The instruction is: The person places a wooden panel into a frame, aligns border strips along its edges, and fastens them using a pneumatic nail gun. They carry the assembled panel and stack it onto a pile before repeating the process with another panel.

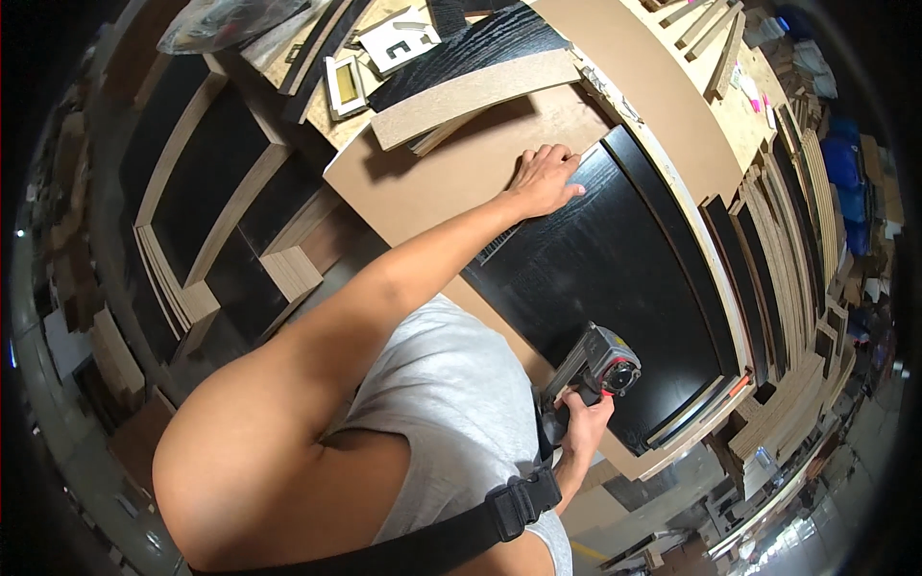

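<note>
One brown board is being carried flat by the bench, and one black wood-grain panel is being rested on it, long axis running toward the bench's near edge. The panel's far corner is being pressed by the left hand, fingers spread. One grey power tool is being clamped in the right hand at the near edge, its round nose pointing right. One white square label is lying at the far edge.

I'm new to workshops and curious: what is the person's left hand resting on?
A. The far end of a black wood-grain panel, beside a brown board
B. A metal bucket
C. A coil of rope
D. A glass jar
A: the left hand lies flat at the far end of the black panel, against the brown board, while the right hand grips a power tool.
</note>
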A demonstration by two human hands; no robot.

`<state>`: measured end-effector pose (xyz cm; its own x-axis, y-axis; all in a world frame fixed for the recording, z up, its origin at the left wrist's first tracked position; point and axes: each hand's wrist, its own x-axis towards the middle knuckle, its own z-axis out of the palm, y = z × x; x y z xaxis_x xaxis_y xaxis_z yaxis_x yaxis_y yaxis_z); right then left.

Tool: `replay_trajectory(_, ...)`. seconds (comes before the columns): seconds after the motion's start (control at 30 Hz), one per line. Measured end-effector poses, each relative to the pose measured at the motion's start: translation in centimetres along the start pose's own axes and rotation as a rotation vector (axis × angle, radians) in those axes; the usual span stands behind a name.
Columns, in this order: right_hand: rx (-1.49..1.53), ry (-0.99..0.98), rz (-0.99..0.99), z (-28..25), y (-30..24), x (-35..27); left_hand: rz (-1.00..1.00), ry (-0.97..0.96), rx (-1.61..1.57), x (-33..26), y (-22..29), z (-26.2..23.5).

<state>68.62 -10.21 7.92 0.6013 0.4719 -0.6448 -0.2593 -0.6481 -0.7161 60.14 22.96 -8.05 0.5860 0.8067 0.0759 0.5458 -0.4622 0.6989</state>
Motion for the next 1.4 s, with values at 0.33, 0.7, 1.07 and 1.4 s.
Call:
replay_trajectory(0.33, -0.066, -0.015, 0.043, 1.4, -1.1, 1.9, -0.062, -0.054, -0.051, 2.2, -1.0, 0.6)
replay_trajectory(0.7, -0.010, -0.009, 0.042, 3.3, -5.7, 4.2, -0.170, 0.143, -0.155, 3.1, 0.5, 2.1)
replay_trajectory(1.07, -0.127, -0.072, 0.042, 7.5, -14.9, 11.8, -0.198, 0.190, -0.166, 3.9, 0.7, 1.9)
replay_trajectory(1.4, -0.137, -0.110, 0.064, 10.5, -19.2, 18.1, -0.227, 0.191, -0.196, 4.0, 0.8, 1.8)
